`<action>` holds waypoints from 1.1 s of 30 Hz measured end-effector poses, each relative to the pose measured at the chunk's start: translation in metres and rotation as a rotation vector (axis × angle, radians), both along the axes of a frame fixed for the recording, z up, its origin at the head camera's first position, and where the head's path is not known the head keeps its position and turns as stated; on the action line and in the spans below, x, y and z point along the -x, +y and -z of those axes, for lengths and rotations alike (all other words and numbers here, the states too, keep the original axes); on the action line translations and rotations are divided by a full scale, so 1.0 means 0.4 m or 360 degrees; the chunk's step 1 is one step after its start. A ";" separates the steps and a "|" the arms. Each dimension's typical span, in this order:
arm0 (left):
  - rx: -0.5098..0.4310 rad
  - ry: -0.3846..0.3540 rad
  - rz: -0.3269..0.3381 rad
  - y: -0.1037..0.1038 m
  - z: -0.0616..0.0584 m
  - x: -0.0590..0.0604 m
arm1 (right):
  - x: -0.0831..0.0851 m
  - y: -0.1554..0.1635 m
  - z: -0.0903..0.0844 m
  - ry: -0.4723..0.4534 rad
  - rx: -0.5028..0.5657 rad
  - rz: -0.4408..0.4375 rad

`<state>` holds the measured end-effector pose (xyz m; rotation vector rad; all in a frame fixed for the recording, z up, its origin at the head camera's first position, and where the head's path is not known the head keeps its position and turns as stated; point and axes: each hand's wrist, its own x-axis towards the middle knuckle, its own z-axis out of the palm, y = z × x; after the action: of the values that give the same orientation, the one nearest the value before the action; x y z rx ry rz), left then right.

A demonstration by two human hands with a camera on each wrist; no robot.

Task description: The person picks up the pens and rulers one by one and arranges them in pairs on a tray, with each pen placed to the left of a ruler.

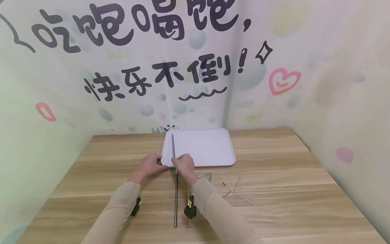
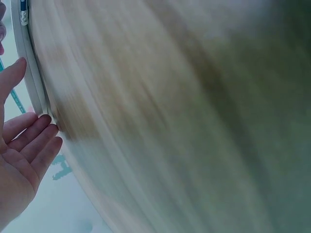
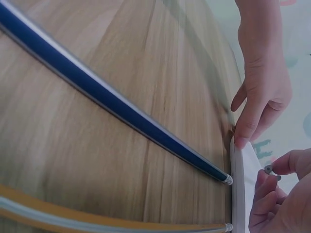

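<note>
Pinching a thin grey rod (image 1: 172, 145) near its near end between thumb and fingertips of the right hand (image 1: 183, 164), just at the front left corner of the smooth white rounded-corner tray (image 1: 210, 149); rod lying along the tray's left rim, pointing toward the far edge. Resting straight, relaxed fingers of the left hand (image 1: 150, 165) against that same front left corner of the tray, gripping nothing. Lying on the pale wood-grain table (image 1: 274, 162), running from the tray's front rim toward the near edge: a long dark blue rod (image 1: 175, 200) with a small metal tip touching the tray's rim, and just to its right a slimmer yellowish stick (image 3: 97, 224), its tip likewise at the rim. Sitting beside these, right of the right sleeve, toward the table's middle: flat clear plastic set squares (image 1: 237, 189), triangular, nearly see-through. Standing behind the table's far and side edges, printed walls (image 1: 335, 84) with bold dark lettering and pastel bubbles
</note>
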<state>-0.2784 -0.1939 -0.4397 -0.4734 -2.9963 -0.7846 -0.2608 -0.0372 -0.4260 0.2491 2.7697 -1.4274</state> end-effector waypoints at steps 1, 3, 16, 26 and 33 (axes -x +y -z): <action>0.0006 0.0005 0.0003 -0.001 0.001 0.001 | 0.000 -0.001 0.001 0.0010 -0.0002 -0.0003; 0.0007 0.0007 0.0002 -0.001 0.003 0.002 | 0.001 -0.003 0.001 0.0026 -0.0005 -0.0003; 0.0001 0.0002 -0.0010 -0.001 0.003 0.001 | 0.013 -0.009 0.009 0.0057 -0.0031 0.0043; -0.0021 0.0025 0.0004 -0.006 0.012 0.006 | 0.020 -0.022 -0.001 0.0046 -0.0058 0.0063; -0.0045 0.0064 0.0020 -0.008 0.013 0.005 | 0.025 -0.032 0.003 0.0024 -0.0097 0.0070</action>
<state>-0.2806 -0.1971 -0.4448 -0.5016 -2.9442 -0.8073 -0.2707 -0.0499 -0.4272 0.3033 2.8401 -1.3607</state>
